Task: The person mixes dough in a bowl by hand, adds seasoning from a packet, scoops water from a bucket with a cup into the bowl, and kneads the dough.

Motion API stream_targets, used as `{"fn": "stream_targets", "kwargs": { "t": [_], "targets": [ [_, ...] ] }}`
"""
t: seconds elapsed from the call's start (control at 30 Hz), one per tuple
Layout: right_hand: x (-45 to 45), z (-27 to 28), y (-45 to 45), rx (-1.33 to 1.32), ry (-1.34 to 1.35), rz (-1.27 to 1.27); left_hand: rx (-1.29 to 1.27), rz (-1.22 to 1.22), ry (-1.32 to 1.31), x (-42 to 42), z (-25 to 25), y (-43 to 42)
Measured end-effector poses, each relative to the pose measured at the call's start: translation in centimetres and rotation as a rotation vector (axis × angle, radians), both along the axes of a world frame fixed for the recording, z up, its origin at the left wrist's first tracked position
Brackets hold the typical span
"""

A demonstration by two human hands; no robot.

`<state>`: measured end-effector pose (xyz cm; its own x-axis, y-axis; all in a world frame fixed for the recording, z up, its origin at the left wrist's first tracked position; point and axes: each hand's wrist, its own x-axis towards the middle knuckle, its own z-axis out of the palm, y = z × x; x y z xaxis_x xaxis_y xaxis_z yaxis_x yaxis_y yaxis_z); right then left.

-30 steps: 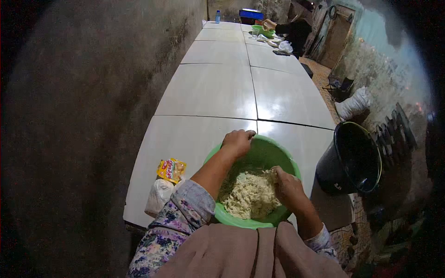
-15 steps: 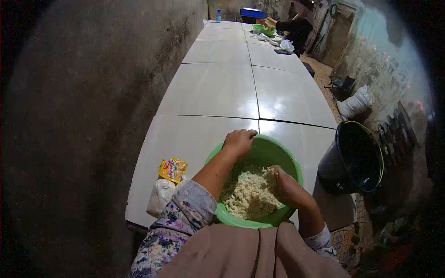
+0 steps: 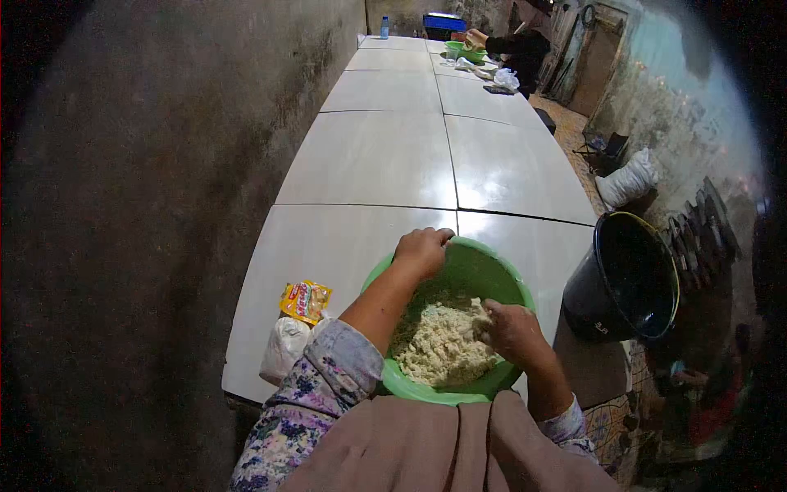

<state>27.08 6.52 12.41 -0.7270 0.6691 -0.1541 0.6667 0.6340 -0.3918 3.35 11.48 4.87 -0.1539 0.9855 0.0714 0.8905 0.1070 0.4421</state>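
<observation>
A green bowl [image 3: 516,275] stands on the near end of the table and holds pale, crumbly dough [image 3: 447,344]. My left hand [image 3: 422,251] grips its far rim, the forearm passing over the left side. Inside, against the right wall, my right hand [image 3: 516,332] is curled at the edge of the dough, its fingertips partly hidden in the crumbs. Left of the bowl lie a yellow sachet [image 3: 306,301] and a plastic bag of white powder [image 3: 285,348].
A black bucket [image 3: 602,287] is to the right of the bowl. Across the long white table [image 3: 369,156], another person [image 3: 525,57] works at a second green bowl [image 3: 465,52]. A white sack [image 3: 627,179] rests by the right wall.
My right hand has shifted slightly right and down within the bowl, its fingers more curled. My left hand stays on the rim. The other person's hand has moved a little at the far bowl.
</observation>
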Motion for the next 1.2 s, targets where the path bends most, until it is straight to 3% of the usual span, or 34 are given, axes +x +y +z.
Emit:
{"fn": "stream_targets", "kwargs": {
  "t": [0.03,0.1,0.3,0.37,0.67,0.8,0.93,1.03,1.07,1.2],
  "targets": [
    [0.2,-0.4,-0.1,0.0,0.001,-0.003,0.0,-0.003,0.001,0.0,0.2,-0.1],
    [0.9,-2.1,0.0,-0.112,0.477,0.028,0.003,0.01,-0.028,0.3,0.6,-0.3],
    [0.9,-4.2,0.8,-0.201,0.325,0.107,-0.074,0.013,-0.024,0.2,1.3,-0.4],
    [0.6,-4.6,0.4,-0.272,0.547,0.154,-0.046,0.019,-0.018,0.2,0.9,-0.3],
    [1.2,-4.9,0.1,-0.356,0.506,-0.05,-0.014,0.004,-0.022,0.1,0.2,-0.1],
    [1.2,-3.9,-0.5,-0.14,0.462,-0.017,-0.037,0.013,-0.015,0.3,1.0,-0.4],
    [1.0,-3.6,-0.7,-0.122,0.514,-0.105,-0.056,0.019,-0.008,0.2,0.8,-0.3],
    [1.2,-4.6,-0.1,-0.158,0.634,-0.037,-0.008,-0.006,0.029,0.0,0.3,-0.1],
    [1.5,-3.8,-0.2,-0.137,0.485,-0.069,-0.01,0.013,0.015,0.2,0.6,-0.2],
    [1.4,-2.5,0.0,-0.096,0.401,-0.039,-0.108,0.035,-0.061,0.3,1.3,-0.3]
  ]
}}
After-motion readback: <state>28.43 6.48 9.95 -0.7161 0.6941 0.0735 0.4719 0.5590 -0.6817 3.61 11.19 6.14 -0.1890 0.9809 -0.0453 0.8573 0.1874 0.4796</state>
